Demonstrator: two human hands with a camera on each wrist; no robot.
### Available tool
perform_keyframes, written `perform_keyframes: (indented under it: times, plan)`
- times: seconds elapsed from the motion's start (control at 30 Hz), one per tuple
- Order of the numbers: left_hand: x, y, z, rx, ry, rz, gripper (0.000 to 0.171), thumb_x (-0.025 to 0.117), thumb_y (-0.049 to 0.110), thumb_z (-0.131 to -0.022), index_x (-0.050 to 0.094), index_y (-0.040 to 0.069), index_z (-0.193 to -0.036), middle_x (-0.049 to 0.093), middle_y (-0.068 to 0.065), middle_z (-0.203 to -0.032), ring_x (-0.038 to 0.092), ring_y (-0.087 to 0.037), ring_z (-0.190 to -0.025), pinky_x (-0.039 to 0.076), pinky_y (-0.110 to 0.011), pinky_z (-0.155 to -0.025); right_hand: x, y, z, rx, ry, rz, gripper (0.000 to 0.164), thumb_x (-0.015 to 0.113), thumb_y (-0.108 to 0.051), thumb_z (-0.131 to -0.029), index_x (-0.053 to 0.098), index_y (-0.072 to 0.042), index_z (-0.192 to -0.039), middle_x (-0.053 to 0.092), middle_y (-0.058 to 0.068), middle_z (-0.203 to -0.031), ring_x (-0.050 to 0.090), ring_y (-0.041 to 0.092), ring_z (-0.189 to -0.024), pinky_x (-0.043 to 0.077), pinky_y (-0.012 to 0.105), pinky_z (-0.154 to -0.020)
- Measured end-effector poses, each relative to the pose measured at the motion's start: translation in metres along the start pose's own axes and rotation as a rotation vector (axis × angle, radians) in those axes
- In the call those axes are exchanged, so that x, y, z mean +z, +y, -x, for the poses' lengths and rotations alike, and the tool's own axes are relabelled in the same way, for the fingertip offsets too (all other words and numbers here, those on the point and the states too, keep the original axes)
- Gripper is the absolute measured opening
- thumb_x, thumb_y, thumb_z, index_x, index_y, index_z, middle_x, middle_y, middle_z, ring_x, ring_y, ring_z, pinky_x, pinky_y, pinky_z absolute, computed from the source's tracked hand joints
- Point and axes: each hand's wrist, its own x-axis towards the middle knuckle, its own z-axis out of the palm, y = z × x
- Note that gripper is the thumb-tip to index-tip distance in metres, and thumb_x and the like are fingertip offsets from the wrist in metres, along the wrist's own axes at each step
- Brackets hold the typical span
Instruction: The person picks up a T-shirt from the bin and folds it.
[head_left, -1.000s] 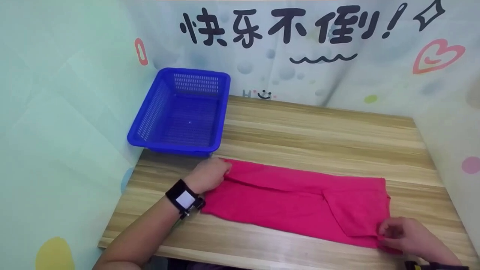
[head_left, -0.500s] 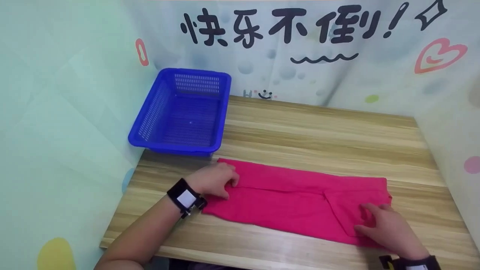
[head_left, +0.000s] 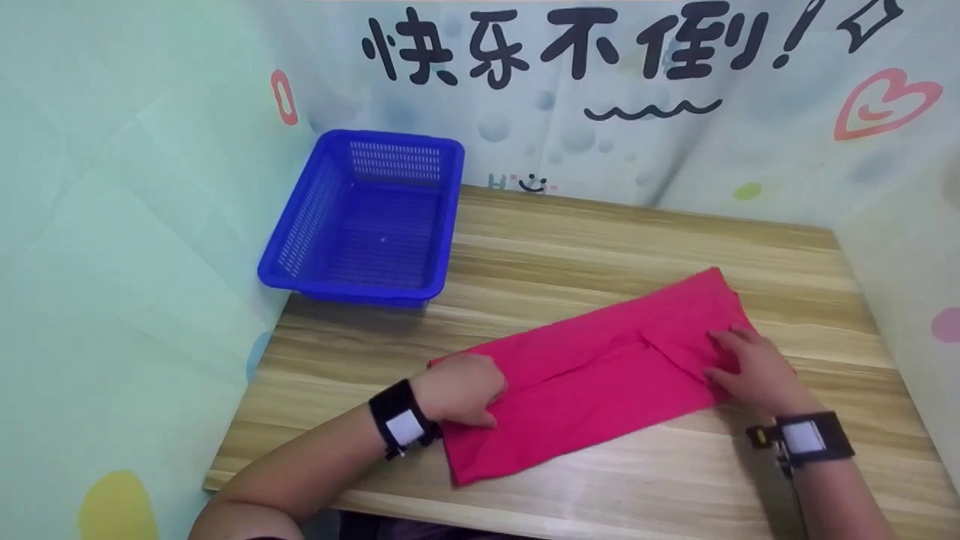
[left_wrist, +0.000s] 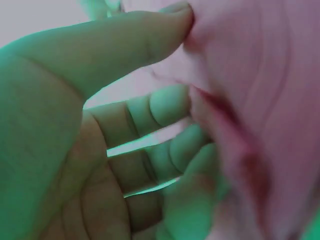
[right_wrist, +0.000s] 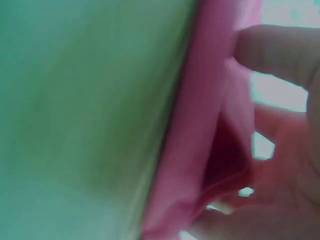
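Observation:
A folded pink cloth [head_left: 585, 390] lies slantwise on the wooden table in the head view, its right end farther from the person. A triangular flap shows near that end. On its left end rests my left hand [head_left: 461, 386], thumb apart from the fingers. The left wrist view has that thumb and the fingertips [left_wrist: 170, 105] against the fabric, beside a fold. My right hand [head_left: 757, 371] touches the right end with fingers spread. In the right wrist view, its thumb [right_wrist: 275, 50] meets the pink fabric, and the other fingers are partly hidden behind it.
A blue plastic basket [head_left: 450, 217] with slotted sides stands at the back left of the table [head_left: 600, 232]. Printed sheets [head_left: 585, 150] wall in the back and both sides. The table's front edge runs close to the person.
The cloth has turned, its right end swinging away from the person and its left end coming nearer. My right hand has left the near right corner and moved farther up with it.

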Motion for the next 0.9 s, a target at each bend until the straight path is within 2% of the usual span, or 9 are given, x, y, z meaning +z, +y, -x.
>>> perform_keyframes:
  times: [0.13,0.23,0.33,0.4,0.5,0.6,0.7,0.8,0.9]
  plan:
    - [-0.005,0.006,0.001,0.141,0.004,-0.047,0.025,0.086,0.033,-0.07,0.065,0.024,-0.082,0.054,0.007,-0.075,0.049,-0.012,-0.077,0.042,-0.028,-0.065,-0.008,-0.034,-0.005,0.03,0.056,0.017,0.052,0.074,-0.029,-0.085,0.059,-0.002,-0.127,0.061,0.028,-0.106,0.058,0.047,-0.096,0.049,0.058,-0.074]
    - [-0.005,0.005,0.005,0.159,0.001,-0.034,0.042,0.09,0.027,-0.064,0.07,0.032,-0.101,0.055,0.006,-0.092,0.046,-0.013,-0.089,0.041,-0.028,-0.072,-0.004,-0.067,-0.008,0.06,-0.054,0.04,0.053,0.068,-0.048,-0.088,0.062,-0.006,-0.12,0.062,0.014,-0.083,0.06,0.035,-0.083,0.049,0.046,-0.063]
    - [-0.003,0.011,0.007,0.155,0.001,-0.038,0.049,0.089,0.025,-0.063,0.071,0.035,-0.107,0.055,0.004,-0.098,0.046,-0.015,-0.091,0.041,-0.028,-0.074,0.002,-0.082,-0.018,0.062,-0.151,0.101,0.061,0.062,-0.059,-0.088,0.063,-0.006,-0.117,0.056,0.008,-0.07,0.058,0.03,-0.075,0.045,0.04,-0.059]
    - [-0.002,0.019,0.006,0.162,0.006,-0.061,0.046,0.088,0.026,-0.065,0.071,0.035,-0.107,0.057,0.004,-0.099,0.048,-0.015,-0.091,0.041,-0.029,-0.077,0.004,-0.082,-0.029,0.058,-0.161,0.127,0.068,0.06,-0.061,-0.088,0.061,-0.003,-0.124,0.06,0.013,-0.077,0.06,0.037,-0.083,0.05,0.046,-0.064]
    - [0.0,0.033,0.005,0.172,0.001,-0.099,0.041,0.085,0.034,-0.07,0.07,0.034,-0.109,0.059,0.002,-0.102,0.051,-0.016,-0.091,0.042,-0.03,-0.077,0.004,-0.077,-0.048,0.05,-0.173,0.115,0.076,0.057,-0.064,-0.089,0.057,-0.004,-0.135,0.065,0.025,-0.105,0.056,0.048,-0.104,0.051,0.058,-0.077]
    - [0.003,0.045,0.003,0.172,-0.005,-0.126,0.04,0.08,0.045,-0.076,0.069,0.035,-0.113,0.058,0.001,-0.104,0.051,-0.017,-0.089,0.045,-0.031,-0.071,0.008,-0.073,-0.068,-0.022,-0.188,0.04,0.081,0.057,-0.066,-0.088,0.049,-0.008,-0.144,0.052,0.031,-0.135,0.043,0.052,-0.127,0.043,0.067,-0.095]
    - [0.005,0.053,0.002,0.2,0.007,-0.146,0.04,0.074,0.052,-0.08,0.068,0.036,-0.117,0.057,0.0,-0.104,0.051,-0.018,-0.088,0.046,-0.03,-0.067,0.013,-0.077,-0.079,-0.092,-0.156,-0.048,0.076,0.063,-0.056,-0.089,0.044,-0.013,-0.148,0.04,0.03,-0.147,0.037,0.049,-0.135,0.04,0.067,-0.101]
    - [0.006,0.055,0.001,0.233,0.022,-0.153,0.042,0.072,0.052,-0.081,0.067,0.038,-0.12,0.057,0.001,-0.104,0.051,-0.017,-0.089,0.047,-0.029,-0.068,0.015,-0.094,-0.074,-0.126,-0.08,-0.079,0.066,0.068,-0.043,-0.09,0.048,-0.012,-0.145,0.047,0.028,-0.135,0.053,0.041,-0.115,0.051,0.057,-0.088]
    - [0.005,0.051,0.002,0.238,0.017,-0.141,0.043,0.073,0.045,-0.081,0.066,0.04,-0.123,0.058,0.004,-0.107,0.05,-0.017,-0.093,0.048,-0.031,-0.072,0.014,-0.122,-0.057,-0.127,-0.08,-0.034,0.059,0.07,-0.041,-0.089,0.056,-0.011,-0.138,0.056,0.019,-0.105,0.056,0.028,-0.085,0.05,0.04,-0.065]
